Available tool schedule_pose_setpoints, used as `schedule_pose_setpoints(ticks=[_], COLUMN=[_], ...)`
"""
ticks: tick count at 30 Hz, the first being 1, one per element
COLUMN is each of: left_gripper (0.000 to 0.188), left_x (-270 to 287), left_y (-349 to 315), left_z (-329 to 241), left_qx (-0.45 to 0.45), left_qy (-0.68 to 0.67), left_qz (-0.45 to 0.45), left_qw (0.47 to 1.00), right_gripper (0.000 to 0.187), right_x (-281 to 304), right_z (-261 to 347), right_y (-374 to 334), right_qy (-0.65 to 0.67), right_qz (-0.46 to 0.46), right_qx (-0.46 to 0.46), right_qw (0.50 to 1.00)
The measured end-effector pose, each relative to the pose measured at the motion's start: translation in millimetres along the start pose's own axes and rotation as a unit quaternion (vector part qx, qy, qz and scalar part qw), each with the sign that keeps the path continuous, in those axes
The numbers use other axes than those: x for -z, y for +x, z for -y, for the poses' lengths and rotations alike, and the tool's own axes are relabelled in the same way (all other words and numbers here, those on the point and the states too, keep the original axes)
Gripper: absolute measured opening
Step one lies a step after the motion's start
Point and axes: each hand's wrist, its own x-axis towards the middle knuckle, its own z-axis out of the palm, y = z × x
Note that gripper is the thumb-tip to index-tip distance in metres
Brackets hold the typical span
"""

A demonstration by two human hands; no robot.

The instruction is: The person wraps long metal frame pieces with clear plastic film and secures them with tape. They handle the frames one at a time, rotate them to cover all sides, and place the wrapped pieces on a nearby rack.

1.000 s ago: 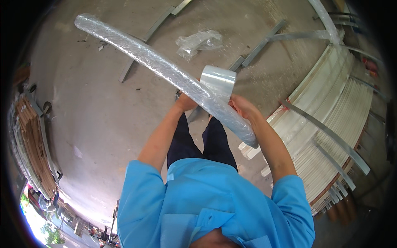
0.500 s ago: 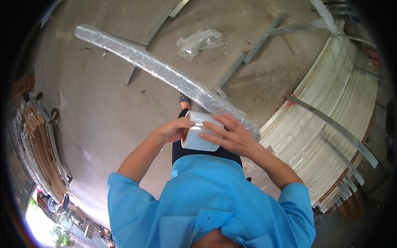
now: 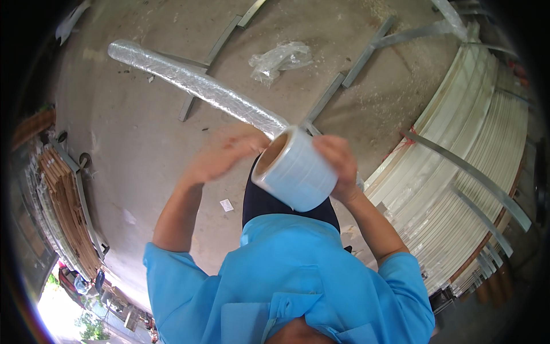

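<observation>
A thick roll of clear stretch film (image 3: 303,178) on a brown cardboard core is tilted in front of my body, its open core end facing left. My right hand (image 3: 338,163) grips the roll at its right end; some of those fingers are hidden behind it. Just left of the core, my left hand (image 3: 229,153) is smeared by motion, its fingertips close to the roll's rim. Beyond the roll, a long bundle wrapped in shiny clear film (image 3: 195,83) slants from the far left toward me, and the roll and right hand cover its near part.
Metal bars (image 3: 326,97) lie under and beyond the bundle on the concrete floor. Crumpled clear plastic (image 3: 281,60) lies farther off. Long white panels (image 3: 441,189) are stacked at the right, with metal uprights (image 3: 470,172) beside them. Brown boards (image 3: 66,212) stand at the left.
The roll has risen toward me and turned, so its core now shows. My left hand has come off the roll and moved up and left. My right hand has shifted to the roll's right end.
</observation>
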Motion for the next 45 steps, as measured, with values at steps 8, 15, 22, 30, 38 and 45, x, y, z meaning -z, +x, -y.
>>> schedule_pose_setpoints(ticks=[8,15,22,30,38,45], left_gripper=[0.040,0.071,0.075,0.058,0.048,0.024], left_x=[-27.0,-69.3,-81.0,-99.0,-70.0,-36.8], left_y=[53.9,116.0,67.4,7.1,25.7,23.2], left_z=[122.4,149.9,136.6,74.9,-15.4,62.1], left_qx=[0.067,-0.064,0.127,0.261,0.038,0.068], left_qy=[0.032,0.115,-0.125,-0.509,-0.034,-0.185], left_qz=[-0.122,-0.202,-0.076,0.051,-0.006,0.019], left_qw=[0.990,0.970,0.981,0.819,0.999,0.980], right_gripper=[0.043,0.040,0.038,0.063,0.041,0.053], right_x=[-17.4,-34.4,11.5,42.6,32.3,17.8], right_z=[-97.2,-147.4,-100.7,28.7,4.6,-85.4], right_y=[1.9,-33.6,-11.7,-32.8,-28.2,-21.6], right_qy=[0.315,0.304,0.005,-0.099,0.013,0.142], right_qz=[-0.099,0.325,0.170,0.246,0.027,-0.132], right_qx=[-0.399,-0.667,-0.341,0.086,-0.030,-0.223], right_qw=[0.855,0.598,0.925,0.960,0.999,0.955])
